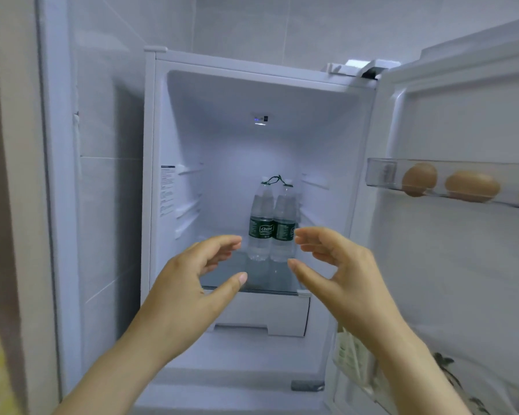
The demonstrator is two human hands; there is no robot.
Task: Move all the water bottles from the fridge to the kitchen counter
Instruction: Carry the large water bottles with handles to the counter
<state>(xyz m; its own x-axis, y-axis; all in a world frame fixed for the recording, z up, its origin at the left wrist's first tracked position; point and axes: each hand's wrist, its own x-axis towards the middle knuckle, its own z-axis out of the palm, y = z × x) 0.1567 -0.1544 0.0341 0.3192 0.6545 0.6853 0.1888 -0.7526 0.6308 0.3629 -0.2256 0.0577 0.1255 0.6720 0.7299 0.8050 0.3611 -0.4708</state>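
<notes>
Standing upright, long axes vertical: two water bottles [262, 226].

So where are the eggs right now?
In the head view, the eggs sit in the clear shelf of the open fridge door, right of the two water bottles.

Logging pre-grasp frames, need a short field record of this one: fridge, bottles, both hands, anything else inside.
fridge: door open, swung right
bottles: two, upright, side by side on the glass shelf; a green cord joins their necks
left hand: open, holds nothing, left of the bottles
right hand: open, holds nothing, right of the bottles
door tray: brown eggs, three visible
below shelf: white drawer, closed
task status: both bottles in the fridge, none gripped
</notes>
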